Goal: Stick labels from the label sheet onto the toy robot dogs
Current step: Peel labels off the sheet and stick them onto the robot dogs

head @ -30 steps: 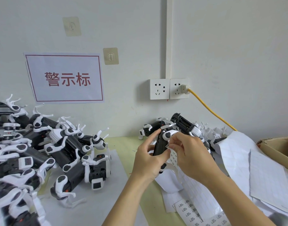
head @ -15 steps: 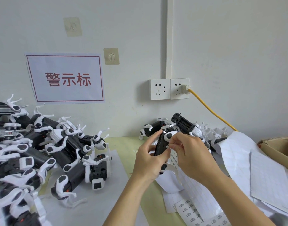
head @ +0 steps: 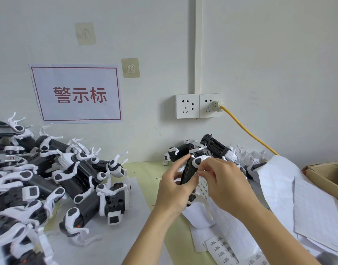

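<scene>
A black-and-white toy robot dog is held upright above the table in the middle of the view. My left hand grips its body from the left, thumb on its front. My right hand pinches a small white label against the dog's side. A strip of the label sheet hangs down from under my right hand. More of the printed label sheet lies on the table below.
A large heap of toy robot dogs covers the left of the table. A smaller group of dogs lies by the wall behind my hands. Used white backing sheets pile up on the right beside a cardboard box. A yellow cable runs from the wall socket.
My hands and the dog have stayed almost in place. The fingers of my right hand have shifted slightly on the dog's side.
</scene>
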`<state>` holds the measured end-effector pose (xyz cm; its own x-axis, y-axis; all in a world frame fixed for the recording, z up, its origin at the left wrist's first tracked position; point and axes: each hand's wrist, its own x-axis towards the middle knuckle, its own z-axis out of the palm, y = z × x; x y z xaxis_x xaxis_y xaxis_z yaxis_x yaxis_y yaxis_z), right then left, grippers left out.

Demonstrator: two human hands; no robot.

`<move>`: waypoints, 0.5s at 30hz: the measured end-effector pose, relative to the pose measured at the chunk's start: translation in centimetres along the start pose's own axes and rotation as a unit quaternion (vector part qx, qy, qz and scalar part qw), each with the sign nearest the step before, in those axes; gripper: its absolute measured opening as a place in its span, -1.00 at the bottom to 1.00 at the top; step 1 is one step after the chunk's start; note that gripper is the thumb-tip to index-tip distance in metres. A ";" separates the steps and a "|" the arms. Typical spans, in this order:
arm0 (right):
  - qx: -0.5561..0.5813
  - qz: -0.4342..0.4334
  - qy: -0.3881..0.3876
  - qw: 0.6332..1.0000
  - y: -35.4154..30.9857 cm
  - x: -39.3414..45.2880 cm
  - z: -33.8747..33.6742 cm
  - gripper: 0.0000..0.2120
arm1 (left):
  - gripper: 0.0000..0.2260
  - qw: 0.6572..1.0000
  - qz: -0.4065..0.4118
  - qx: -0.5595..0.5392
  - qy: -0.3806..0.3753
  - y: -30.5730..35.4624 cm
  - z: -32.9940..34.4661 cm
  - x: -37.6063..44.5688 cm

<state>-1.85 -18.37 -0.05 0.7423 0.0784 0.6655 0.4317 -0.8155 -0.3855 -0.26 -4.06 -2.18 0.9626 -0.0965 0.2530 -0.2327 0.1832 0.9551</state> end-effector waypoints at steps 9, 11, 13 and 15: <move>-0.011 -0.006 0.014 1.000 0.0 -0.1 0.1 -0.91 | -0.55 1.000 0.004 -0.002 -0.001 -0.1 0.0 0.1; -0.013 -0.006 0.016 1.000 0.0 -0.1 0.1 -0.91 | -0.56 1.000 0.004 -0.005 0.000 -0.2 0.0 0.1; -0.018 -0.006 0.019 1.000 -0.1 0.0 0.1 -0.91 | -0.57 1.000 0.005 -0.006 0.002 -0.1 0.0 0.2; -0.023 -0.004 0.022 1.000 -0.2 0.0 0.2 -0.91 | -0.57 1.000 0.009 -0.005 0.004 -0.1 0.0 0.2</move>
<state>-1.84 -18.13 -0.15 0.7159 0.0602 0.6956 0.4126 -0.8402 -0.3520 -0.04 -4.08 -2.21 0.9594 -0.0851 0.2690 -0.2488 0.1948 0.9488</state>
